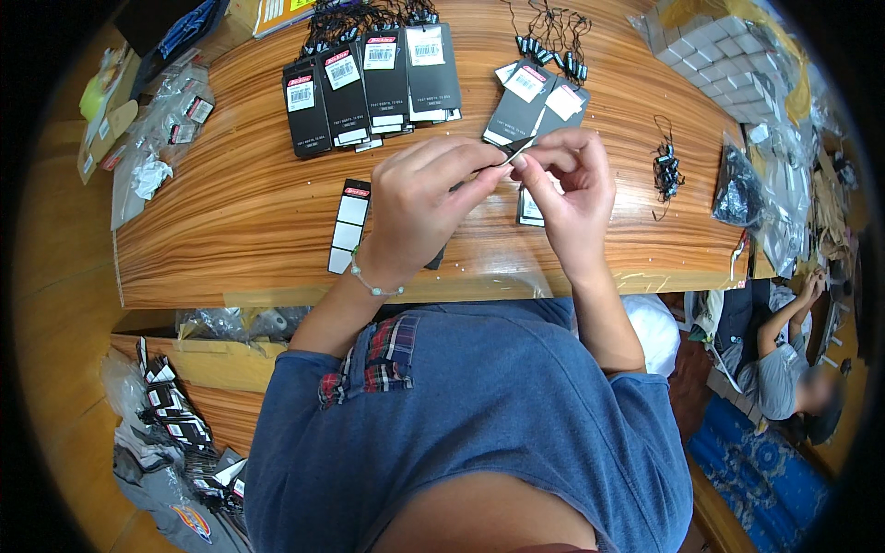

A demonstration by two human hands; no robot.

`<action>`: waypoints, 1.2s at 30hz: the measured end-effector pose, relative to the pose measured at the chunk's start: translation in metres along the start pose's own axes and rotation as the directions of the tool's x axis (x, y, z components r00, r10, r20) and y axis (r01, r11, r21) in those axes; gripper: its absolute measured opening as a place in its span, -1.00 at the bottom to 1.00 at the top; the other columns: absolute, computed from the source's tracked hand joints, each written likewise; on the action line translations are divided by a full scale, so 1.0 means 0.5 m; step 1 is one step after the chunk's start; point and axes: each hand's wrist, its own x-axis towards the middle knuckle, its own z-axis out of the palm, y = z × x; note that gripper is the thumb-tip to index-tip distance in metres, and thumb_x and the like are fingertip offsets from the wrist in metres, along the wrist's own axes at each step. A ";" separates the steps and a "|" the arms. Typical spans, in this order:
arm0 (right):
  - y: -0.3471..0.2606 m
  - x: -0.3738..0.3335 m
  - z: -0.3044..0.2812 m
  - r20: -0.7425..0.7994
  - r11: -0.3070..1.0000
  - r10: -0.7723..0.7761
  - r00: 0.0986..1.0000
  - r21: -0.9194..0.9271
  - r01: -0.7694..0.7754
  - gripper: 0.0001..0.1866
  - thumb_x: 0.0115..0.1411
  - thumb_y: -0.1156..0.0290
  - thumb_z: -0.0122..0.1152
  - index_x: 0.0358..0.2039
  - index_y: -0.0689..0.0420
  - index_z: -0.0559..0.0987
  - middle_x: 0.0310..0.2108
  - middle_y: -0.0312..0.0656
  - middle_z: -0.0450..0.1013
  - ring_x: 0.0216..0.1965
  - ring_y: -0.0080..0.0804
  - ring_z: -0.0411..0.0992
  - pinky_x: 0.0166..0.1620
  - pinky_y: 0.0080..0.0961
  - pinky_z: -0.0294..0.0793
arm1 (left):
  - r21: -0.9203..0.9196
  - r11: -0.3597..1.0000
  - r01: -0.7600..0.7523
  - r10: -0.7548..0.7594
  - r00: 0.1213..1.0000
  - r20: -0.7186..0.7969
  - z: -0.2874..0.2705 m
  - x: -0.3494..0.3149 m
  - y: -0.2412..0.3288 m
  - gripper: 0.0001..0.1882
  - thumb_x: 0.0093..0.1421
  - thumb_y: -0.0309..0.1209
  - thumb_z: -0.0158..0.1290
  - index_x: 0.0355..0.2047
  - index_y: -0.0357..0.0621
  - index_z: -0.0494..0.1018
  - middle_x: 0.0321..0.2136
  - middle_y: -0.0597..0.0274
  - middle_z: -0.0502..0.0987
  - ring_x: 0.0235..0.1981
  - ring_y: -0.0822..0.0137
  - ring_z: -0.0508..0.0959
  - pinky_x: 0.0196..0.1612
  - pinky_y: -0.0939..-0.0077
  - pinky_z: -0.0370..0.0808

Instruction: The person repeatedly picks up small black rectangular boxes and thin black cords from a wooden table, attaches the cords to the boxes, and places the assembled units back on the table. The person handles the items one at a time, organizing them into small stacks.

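My left hand (429,189) and my right hand (573,180) meet above the table, thumbs and fingers pinched together. Between their fingertips is a thin dark tag (522,147), seen almost edge-on; its face is hidden. Just beyond my fingers lies a fanned pile of black hang tags (518,103) with white barcode stickers and black strings. Part of another tag (529,210) shows under my right hand. Left of my left wrist, a black strip with white labels (349,224) lies flat on the wood. Several stacks of stickered black hang tags (346,101) overlap at the far left.
Loose black strings (666,166) lie to the right on the wooden table (240,212). Plastic-wrapped small white boxes (724,55) and a bag of black items (737,189) fill the right side. More tags (175,405) hang at lower left. Another person (784,369) sits at right.
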 end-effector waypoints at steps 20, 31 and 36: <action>-0.005 0.049 -0.060 -0.059 0.851 0.095 0.994 0.522 -0.050 -0.89 0.21 0.40 -0.03 -0.35 0.15 0.42 -0.38 -0.27 0.35 -0.42 -0.61 0.23 -0.31 -0.69 0.23 | 0.035 0.976 -0.214 0.211 0.975 0.071 0.006 -0.007 -0.014 -0.85 -0.12 -0.57 0.14 -0.46 -0.21 0.51 -0.51 0.22 0.53 -0.47 0.30 0.53 -0.41 0.57 0.46; -0.063 0.015 -0.043 0.298 0.891 -0.138 0.944 0.453 -0.013 -0.69 0.16 0.58 -0.05 -0.06 0.33 0.29 -0.44 -0.09 0.39 -0.48 -0.55 0.28 -0.35 -0.64 0.31 | 0.044 0.963 0.266 -0.269 0.943 0.195 -0.097 -0.057 -0.066 -0.65 -0.08 -0.52 0.14 -0.20 -0.14 0.49 -0.15 0.14 0.39 -0.11 0.28 0.41 -0.15 0.49 0.44; -0.072 -0.009 -0.062 0.348 0.970 -0.125 0.929 0.238 0.041 -0.74 0.11 0.62 0.03 -0.16 0.35 0.37 -0.48 -0.07 0.45 -0.45 -0.45 0.43 -0.37 -0.64 0.41 | 0.350 0.825 0.443 -0.559 0.726 0.400 -0.198 -0.119 -0.122 -0.46 -0.20 -0.47 0.22 -0.10 -0.11 0.44 -0.15 0.18 0.34 -0.04 0.21 0.31 0.03 0.43 0.26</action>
